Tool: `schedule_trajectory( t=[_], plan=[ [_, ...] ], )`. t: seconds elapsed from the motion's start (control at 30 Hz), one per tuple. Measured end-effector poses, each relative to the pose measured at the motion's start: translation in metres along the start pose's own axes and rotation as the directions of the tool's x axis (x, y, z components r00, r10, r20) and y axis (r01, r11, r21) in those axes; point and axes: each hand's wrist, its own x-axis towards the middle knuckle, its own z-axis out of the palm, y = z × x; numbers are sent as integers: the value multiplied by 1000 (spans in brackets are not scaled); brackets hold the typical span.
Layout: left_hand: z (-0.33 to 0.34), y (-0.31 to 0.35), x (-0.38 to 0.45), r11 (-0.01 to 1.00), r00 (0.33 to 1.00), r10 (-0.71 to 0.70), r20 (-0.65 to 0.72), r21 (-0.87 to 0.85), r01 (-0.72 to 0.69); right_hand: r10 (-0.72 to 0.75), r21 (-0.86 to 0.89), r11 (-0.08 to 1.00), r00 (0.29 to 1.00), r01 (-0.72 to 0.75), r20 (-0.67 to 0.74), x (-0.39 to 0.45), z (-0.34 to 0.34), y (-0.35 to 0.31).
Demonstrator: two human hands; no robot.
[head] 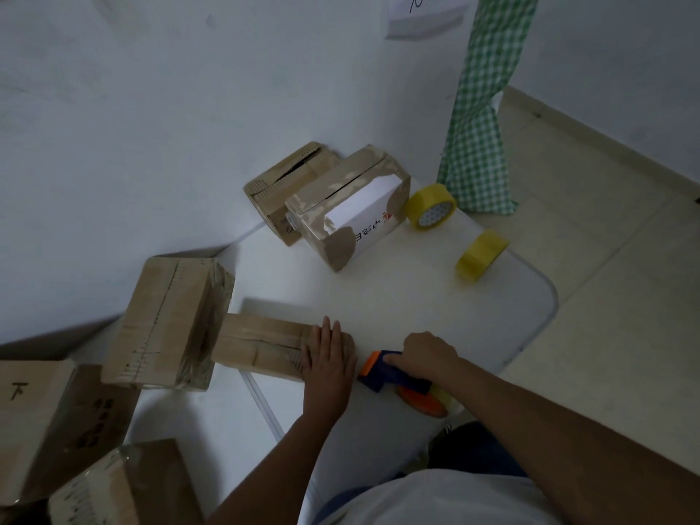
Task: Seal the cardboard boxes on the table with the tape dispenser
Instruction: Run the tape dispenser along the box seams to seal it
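Here we see a white counter against a pale wall, tiled floor at three o'clock, left hand flat on a small box, right hand gripping the tape dispenser.

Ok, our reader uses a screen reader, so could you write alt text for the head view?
A person's left hand lies flat on a small cardboard box while the right hand grips a blue-and-orange tape dispenser beside it on a white table. More boxes and two yellow tape rolls sit around.
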Motion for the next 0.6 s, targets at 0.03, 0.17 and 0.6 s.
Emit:
schedule_trajectory(
  t=[0.03,0.17,0.6],
  plan=[
    [0,-1,-1,1000,1000,-2,1,-5,2,28,-18,999,1000,-29,-13,2,-5,4],
    [3,-9,-6,998,998,59,-17,37,-58,93,-13,995,989,-95,-118,-2,-31,33],
    [-34,-56,-32,965,967,239,87,91,-247,-109,30,991,919,130,-380,25,6,25]
  ],
)
